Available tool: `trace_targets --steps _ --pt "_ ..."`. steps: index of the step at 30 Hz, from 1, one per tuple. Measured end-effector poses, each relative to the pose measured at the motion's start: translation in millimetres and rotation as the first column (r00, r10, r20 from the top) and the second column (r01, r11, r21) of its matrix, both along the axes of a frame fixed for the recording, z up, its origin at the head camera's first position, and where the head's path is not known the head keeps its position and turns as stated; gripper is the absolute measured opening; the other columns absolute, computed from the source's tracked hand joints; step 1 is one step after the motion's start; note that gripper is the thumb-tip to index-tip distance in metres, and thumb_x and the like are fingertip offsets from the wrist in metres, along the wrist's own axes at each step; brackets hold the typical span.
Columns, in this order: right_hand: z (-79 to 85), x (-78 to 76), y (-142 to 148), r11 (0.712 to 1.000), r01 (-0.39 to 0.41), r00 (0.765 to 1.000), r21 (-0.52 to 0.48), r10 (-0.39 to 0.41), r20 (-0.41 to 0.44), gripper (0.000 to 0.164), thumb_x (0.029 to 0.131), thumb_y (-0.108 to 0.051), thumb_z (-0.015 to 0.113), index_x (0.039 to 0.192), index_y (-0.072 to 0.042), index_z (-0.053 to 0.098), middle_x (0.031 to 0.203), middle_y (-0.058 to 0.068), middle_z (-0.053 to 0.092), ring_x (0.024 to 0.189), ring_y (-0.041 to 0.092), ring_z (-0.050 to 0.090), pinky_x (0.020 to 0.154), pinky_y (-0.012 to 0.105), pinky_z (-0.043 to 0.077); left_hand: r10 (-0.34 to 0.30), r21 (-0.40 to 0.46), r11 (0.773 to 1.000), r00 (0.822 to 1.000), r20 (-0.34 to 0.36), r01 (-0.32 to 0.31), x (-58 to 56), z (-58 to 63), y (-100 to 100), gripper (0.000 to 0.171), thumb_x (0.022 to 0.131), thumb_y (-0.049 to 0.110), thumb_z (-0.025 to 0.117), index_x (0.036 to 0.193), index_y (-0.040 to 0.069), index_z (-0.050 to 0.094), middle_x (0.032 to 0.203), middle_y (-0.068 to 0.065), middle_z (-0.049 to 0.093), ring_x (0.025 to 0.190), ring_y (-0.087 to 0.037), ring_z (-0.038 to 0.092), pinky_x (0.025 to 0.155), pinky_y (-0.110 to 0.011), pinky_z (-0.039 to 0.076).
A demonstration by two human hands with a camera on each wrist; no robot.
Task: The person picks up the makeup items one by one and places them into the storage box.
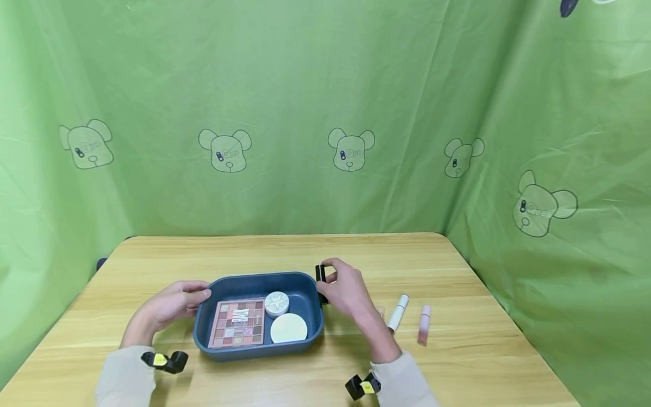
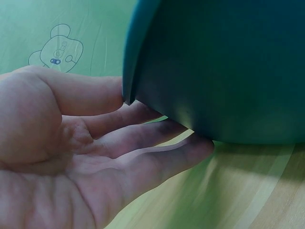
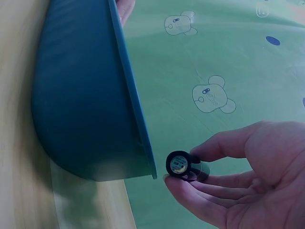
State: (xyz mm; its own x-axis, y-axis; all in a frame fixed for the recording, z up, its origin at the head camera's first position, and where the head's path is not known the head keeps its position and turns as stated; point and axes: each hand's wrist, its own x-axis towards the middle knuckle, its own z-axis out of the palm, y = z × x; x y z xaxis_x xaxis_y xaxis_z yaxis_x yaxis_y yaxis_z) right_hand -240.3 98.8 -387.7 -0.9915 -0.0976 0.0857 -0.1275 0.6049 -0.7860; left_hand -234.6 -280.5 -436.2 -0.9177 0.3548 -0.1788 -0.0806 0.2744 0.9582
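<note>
A blue bin (image 1: 254, 355) sits on the table. Inside it lie an eyeshadow palette (image 1: 224, 323), a round case with a star on its lid (image 1: 277, 304) and a white rounded compact (image 1: 289, 328). At the bin's left end, my left hand (image 1: 170, 305) grips the rim, thumb at the edge and fingers beneath the sloping wall (image 2: 228, 76). Just outside the right end, my right hand (image 1: 346, 288) pinches a slim black cosmetic tube (image 1: 320, 273) between thumb and fingers. In the right wrist view the tube's round labelled end (image 3: 178, 164) faces the camera, beside the rim.
Right of my right forearm lie a white tube (image 1: 399, 311) and a pink lip gloss tube (image 1: 424, 325). A small pale item (image 1: 380, 311) is partly hidden by the wrist. Green curtains (image 1: 285, 198) with bear prints hang behind and beside the wooden table (image 1: 244, 247).
</note>
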Motion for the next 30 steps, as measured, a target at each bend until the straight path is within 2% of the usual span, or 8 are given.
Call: trace_targets --steps 7,22,27,30 --pt "-2.1 2.9 -7 0.999 -0.029 1.000 -0.033 0.029 -0.004 0.052 0.086 -0.007 0.069 0.137 -0.006 0.059 0.094 0.015 0.074 0.072 0.019 0.072 0.061 0.029 0.063 -0.002 -0.001 1.000 1.000 -0.001 0.002 0.6 1.3 0 0.055 0.105 0.016 0.051 0.142 -0.022 0.037 0.135 -0.036 0.057 0.124 -0.042 0.060 0.105 -0.047 0.054" --pt "-6.7 11.4 -26 0.996 -0.068 0.997 0.052 0.069 -0.026 0.049 0.090 -0.011 0.071 0.137 -0.011 0.060 0.101 0.012 0.074 0.086 0.020 0.070 0.070 0.033 0.062 -0.010 0.004 1.000 1.000 -0.008 0.010 1.1 2.0 0 0.055 0.105 0.015 0.052 0.141 -0.022 0.037 0.135 -0.036 0.057 0.123 -0.041 0.062 0.104 -0.045 0.055" --pt "-9.9 14.0 -32 0.993 -0.063 0.996 0.097 0.068 -0.056 0.048 0.091 -0.012 0.071 0.137 -0.011 0.060 0.095 0.009 0.073 0.082 0.017 0.067 0.072 0.035 0.062 -0.004 0.007 1.000 1.000 -0.006 0.004 1.3 2.0 1 0.055 0.104 0.015 0.052 0.141 -0.022 0.036 0.135 -0.037 0.056 0.123 -0.041 0.062 0.103 -0.045 0.055" --pt "-12.8 15.1 -35 0.991 -0.069 0.993 0.115 0.080 -0.092 0.048 0.091 -0.011 0.071 0.137 -0.010 0.060 0.091 0.008 0.072 0.077 0.016 0.066 0.068 0.033 0.061 -0.001 0.002 1.000 1.000 -0.007 0.001 1.4 2.3 1 0.055 0.104 0.015 0.052 0.142 -0.022 0.037 0.134 -0.036 0.057 0.123 -0.041 0.062 0.104 -0.045 0.055"
